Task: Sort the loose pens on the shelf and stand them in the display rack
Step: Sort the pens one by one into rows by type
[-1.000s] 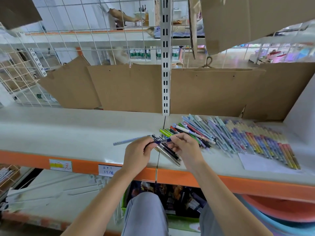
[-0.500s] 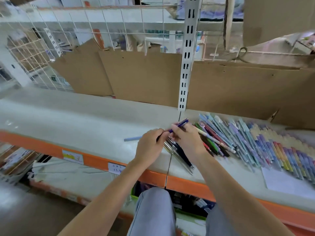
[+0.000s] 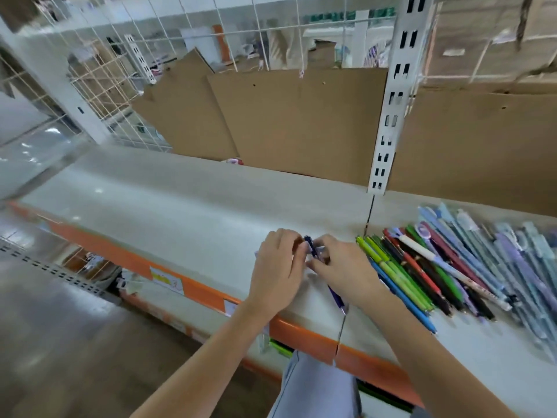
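While both curl, left hand point(image 3: 278, 271) & right hand point(image 3: 337, 267) pinch dark-blue pen point(image 3: 311, 248) — blurry, prob. one.

cardboard sheets point(image 3: 301, 122) upright at back | slotted upright point(image 3: 391, 110) | wire grid point(image 3: 187, 34)

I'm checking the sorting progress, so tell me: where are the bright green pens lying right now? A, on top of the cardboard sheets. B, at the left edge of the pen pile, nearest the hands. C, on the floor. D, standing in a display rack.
B: the bright green pens lie flat on the grey shelf, on the pile's left edge beside the right hand.
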